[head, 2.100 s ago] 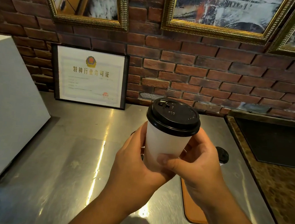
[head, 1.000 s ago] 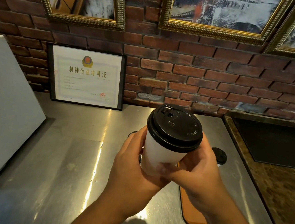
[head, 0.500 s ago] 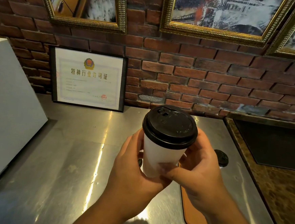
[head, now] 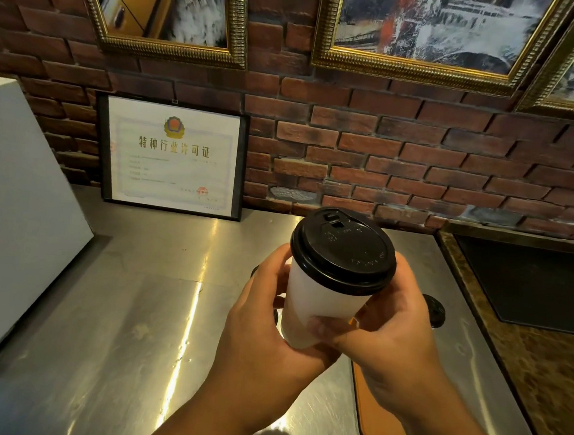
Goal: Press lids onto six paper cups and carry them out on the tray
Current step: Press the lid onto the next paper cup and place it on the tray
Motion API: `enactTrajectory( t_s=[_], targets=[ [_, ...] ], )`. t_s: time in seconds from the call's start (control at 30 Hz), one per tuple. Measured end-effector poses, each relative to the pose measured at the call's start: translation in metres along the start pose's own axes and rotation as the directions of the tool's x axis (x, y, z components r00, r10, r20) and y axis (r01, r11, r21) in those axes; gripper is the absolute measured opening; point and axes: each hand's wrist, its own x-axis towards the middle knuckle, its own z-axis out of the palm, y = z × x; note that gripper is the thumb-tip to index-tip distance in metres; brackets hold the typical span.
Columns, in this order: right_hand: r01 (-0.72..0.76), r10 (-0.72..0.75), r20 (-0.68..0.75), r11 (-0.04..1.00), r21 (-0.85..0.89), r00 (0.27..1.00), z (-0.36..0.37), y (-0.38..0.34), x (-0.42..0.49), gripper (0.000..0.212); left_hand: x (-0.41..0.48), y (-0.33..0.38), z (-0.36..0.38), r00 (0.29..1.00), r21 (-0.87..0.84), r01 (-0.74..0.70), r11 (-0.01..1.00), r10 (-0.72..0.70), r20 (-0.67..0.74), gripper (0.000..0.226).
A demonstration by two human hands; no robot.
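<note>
Cup (head: 319, 309) with lid (head: 343, 252) on, held up.
Left hand (head: 263, 322) and right hand (head: 392, 339) clasp its wall below the lid, probably testing the seal.

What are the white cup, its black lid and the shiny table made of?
The cup looks like paper: matte white, with no shine. Its lid looks like plastic: black and smooth, with moulded ridges and a faint sheen. The table looks like brushed metal, probably stainless steel: grey, with bright streaky reflections and fine scratches.
</note>
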Motion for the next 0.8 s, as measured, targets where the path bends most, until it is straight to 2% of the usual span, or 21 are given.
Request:
enactTrajectory(
  t_s=[0.23, 0.4, 0.57, 0.8],
  targets=[
    [0.004, -0.004, 0.053, 1.000, -0.009, 0.999, 0.0029, -0.0012, 0.0016, 0.086, 0.0013, -0.0025, 0.0002, 1.000, 0.014, 0.003, 1.000, -0.002, -0.013, 0.100],
    [-0.008, 0.008, 0.008, 1.000, -0.015, 1.000, 0.0033, 0.0008, 0.0026, 0.089, 0.0019, -0.0033, 0.0017, 1.000, -0.009, 0.005, 1.000, -0.004, 0.026, 0.105],
    [-0.012, 0.013, 0.035, 1.000, -0.028, 0.999, 0.0043, 0.0008, 0.0024, 0.090, 0.0033, -0.0022, 0.0032, 1.000, -0.050, 0.021, 0.999, -0.021, 0.001, 0.096],
    [-0.053, 0.053, -0.009, 0.998, -0.032, 0.999, 0.0029, 0.0012, 0.0022, 0.091, 0.0016, -0.0042, 0.0048, 0.999, -0.042, 0.034, 0.999, -0.033, 0.019, 0.102]
  ],
)
